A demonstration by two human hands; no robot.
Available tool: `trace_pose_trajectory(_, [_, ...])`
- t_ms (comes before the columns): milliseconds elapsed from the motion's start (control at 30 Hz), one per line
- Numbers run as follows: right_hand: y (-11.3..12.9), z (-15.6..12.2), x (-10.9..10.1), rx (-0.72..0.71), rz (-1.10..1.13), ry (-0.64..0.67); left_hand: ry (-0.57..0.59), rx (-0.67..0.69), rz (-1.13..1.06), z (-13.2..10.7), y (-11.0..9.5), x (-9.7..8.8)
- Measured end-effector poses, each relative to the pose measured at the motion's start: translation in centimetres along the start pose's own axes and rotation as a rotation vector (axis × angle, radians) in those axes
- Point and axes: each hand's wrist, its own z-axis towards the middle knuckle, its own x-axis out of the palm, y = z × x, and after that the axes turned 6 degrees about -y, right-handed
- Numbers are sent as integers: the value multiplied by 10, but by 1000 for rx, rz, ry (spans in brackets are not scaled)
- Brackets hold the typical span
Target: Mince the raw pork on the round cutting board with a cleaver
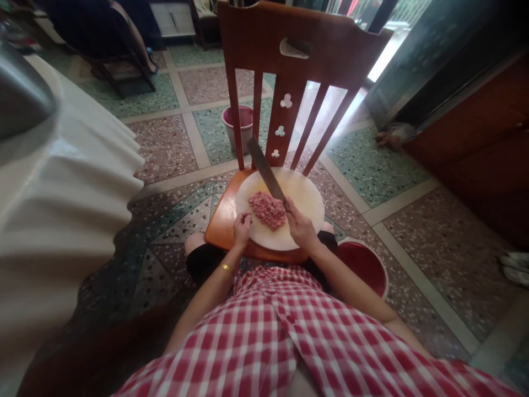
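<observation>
My right hand (302, 229) is closed round the handle of a cleaver (266, 172). Its dark blade slants up and to the left above a mound of minced meat (268, 210). The meat lies on a round white chopping board (306, 190), left of its middle. At the board's left edge is my left hand (242, 229), its fingers curled together; whether anything small is pinched in them is hidden. The board rests on the seat of a wooden chair (225, 214), between my knees.
The chair's tall slatted back (289, 71) rises behind the board. Beyond it stands a bucket (239, 124), and a red basin (363, 267) sits on the floor by my right leg. A table with a pale ruffled cloth (78, 182) is at left. Someone's leg (134, 30) shows far back.
</observation>
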Motion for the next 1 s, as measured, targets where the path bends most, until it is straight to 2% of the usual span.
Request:
trace_pose_trajectory(133, [-16, -12, 14, 141, -113, 239, 11, -4, 25, -1, -3, -1])
trace_pose_trajectory(200, [-16, -14, 7, 122, -67, 192, 8, 4, 25, 0, -4, -3])
trace_pose_trajectory(300, [-7, -10, -9, 9, 28, -7, -10, 20, 19, 2, -4, -4])
trace_pose_trajectory(367, [-5, -8, -8, -9, 29, -79, -17, 26, 16, 2, -5, -3])
trace_pose_trajectory(400, [-6, -9, -5, 20, 3, -52, -13, 27, 13, 1, -6, -2])
trace_pose_trajectory(533, [-18, -15, 8, 202, -104, 214, 0, 10, 4, -1, -8, -3])
trace_pose_trajectory(600, [-15, -16, 2, 176, -64, 173, 2, 2, 3, -1, -8, -5])
trace_pose_trajectory(733, [0, -13, -8, 5, 19, -34, -12, 7, 4, -1, -4, -5])
trace_pose_trajectory(800, [0, -16, -2, 34, -27, 16, -11, 4, 11, -1, -4, -4])
trace_pose_trajectory(900, [-8, -23, 7, 168, -107, 221, -4, 4, 21, -2, -7, -3])
trace_pose_trajectory(933, [-10, -24, 6, 190, -106, 243, 1, 8, 22, -3, -7, -4])
trace_pose_trajectory(1000, [-7, -23, -3, 158, -53, 182, 3, 16, 21, -2, -8, -5])
